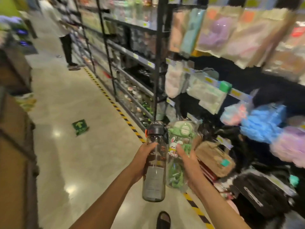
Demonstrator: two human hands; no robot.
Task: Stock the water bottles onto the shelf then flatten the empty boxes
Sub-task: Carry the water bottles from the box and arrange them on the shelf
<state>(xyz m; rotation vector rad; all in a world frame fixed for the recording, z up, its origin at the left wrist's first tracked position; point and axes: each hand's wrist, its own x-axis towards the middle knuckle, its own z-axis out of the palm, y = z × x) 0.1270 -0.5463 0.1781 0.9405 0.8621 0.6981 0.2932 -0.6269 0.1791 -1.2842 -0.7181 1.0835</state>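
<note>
left hand (145,156): wrapped round the middle of a smoky clear bottle (154,179) with a black lid, thumb across its front.
right hand (188,164): grasping a green bottle (181,138) in clear wrap, thumb on the bunny print.
where the bottles are: both in the air above the floor (82,162), side by side and almost touching; neither is on a shelf yet.
long axis: both near upright, lids up and pointing away from the person.
shelving (143,90): runs along the right edge of the aisle, ahead and to the right of both hands, beyond the striped tape line (115,106).
nearer hand: the right one, so the green bottle probably goes in first.
what the move needs: a reach forward and rightward, keeping the bottles upright.
left edge: brown stack (14,146), too blurred to tell whether it is boxes.
</note>
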